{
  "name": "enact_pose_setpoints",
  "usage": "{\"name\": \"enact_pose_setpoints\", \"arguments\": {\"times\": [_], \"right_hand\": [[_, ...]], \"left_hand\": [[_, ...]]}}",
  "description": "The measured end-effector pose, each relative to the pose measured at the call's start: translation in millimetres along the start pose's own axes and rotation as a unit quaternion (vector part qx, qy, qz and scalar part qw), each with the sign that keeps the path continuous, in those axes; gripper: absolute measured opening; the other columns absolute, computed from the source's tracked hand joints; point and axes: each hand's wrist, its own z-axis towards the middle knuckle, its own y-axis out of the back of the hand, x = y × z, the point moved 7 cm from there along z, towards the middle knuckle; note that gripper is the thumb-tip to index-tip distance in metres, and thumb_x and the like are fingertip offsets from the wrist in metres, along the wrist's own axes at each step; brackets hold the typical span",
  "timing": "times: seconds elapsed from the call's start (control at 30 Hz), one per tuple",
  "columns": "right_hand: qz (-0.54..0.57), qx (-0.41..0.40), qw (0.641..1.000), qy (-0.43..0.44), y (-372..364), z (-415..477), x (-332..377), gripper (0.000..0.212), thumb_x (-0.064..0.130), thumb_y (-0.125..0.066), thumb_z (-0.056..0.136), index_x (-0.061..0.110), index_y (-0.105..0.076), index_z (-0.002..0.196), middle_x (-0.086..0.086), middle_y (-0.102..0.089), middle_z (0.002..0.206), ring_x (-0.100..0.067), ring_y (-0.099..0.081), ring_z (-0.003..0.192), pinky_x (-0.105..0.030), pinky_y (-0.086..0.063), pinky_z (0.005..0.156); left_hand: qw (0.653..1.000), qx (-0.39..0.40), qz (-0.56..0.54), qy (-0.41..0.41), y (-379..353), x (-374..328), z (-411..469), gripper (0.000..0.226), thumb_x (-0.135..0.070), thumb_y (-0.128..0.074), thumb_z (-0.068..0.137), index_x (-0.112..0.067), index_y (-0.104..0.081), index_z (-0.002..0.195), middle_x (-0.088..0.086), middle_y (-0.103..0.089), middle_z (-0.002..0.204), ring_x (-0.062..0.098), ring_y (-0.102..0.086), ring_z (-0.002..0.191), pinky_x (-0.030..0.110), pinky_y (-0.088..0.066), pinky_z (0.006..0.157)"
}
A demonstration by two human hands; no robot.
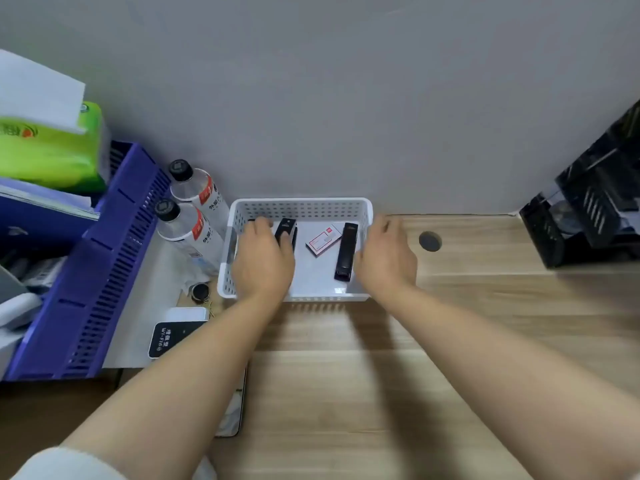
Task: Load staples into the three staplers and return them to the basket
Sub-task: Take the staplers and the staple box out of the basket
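The white basket (301, 209) sits on the tabletop (346, 375). Inside it, 1 long black stapler (345, 252) lies at the right and a staple box (323, 241) in the middle. The left hand (263, 261) lies over a second stapler (288, 227) at the basket's left; I cannot tell whether it grips. The right hand (386, 261) hangs loosely spread just outside the basket's right wall.

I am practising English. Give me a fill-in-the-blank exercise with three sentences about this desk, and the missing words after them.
1. The staple box lies inside the ____ basket.
2. The hand outside the basket's wall is the person's ____ one.
3. The two bottles left of the basket have ____ caps.
Missing words: white; right; black.
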Motion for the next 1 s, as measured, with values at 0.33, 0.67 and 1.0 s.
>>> {"name": "enact_pose_setpoints", "arguments": {"times": [0.33,0.67,1.0], "right_hand": [[0.136,0.168,0.97,-0.111,-28.5,3.6,-51.1,0.017,0.013,-0.048,0.089,0.011,-0.045,0.106,-0.005,-0.052,0.094,-0.03,-0.055,0.085,-0.032,-0.04,0.058],[0.116,0.132,0.976,-0.131,31.1,-53.5,-243.3,0.007,0.022,-0.05,0.094,0.019,-0.051,0.1,-0.006,-0.062,0.104,-0.03,-0.059,0.09,-0.034,-0.043,0.069],[0.171,0.143,0.963,-0.149,48.9,-107.3,-373.9,0.023,0.026,-0.053,0.097,0.023,-0.057,0.119,-0.002,-0.066,0.111,-0.028,-0.062,0.096,-0.035,-0.049,0.078]], "left_hand": [[0.991,-0.049,0.053,0.108,9.8,50.1,-12.8,0.045,-0.016,-0.059,0.094,-0.003,-0.04,0.133,0.021,-0.049,0.135,0.04,-0.049,0.122,0.057,-0.05,0.09],[0.949,0.28,-0.11,0.098,-87.1,-38.9,-100.1,0.022,-0.02,-0.043,0.104,-0.014,-0.042,0.125,0.019,-0.063,0.12,0.041,-0.063,0.107,0.054,-0.055,0.093],[0.942,0.302,-0.12,0.089,-127.9,-116.3,-208.1,0.028,-0.028,-0.046,0.104,-0.017,-0.042,0.129,0.017,-0.066,0.112,0.039,-0.067,0.102,0.054,-0.058,0.086]]}}
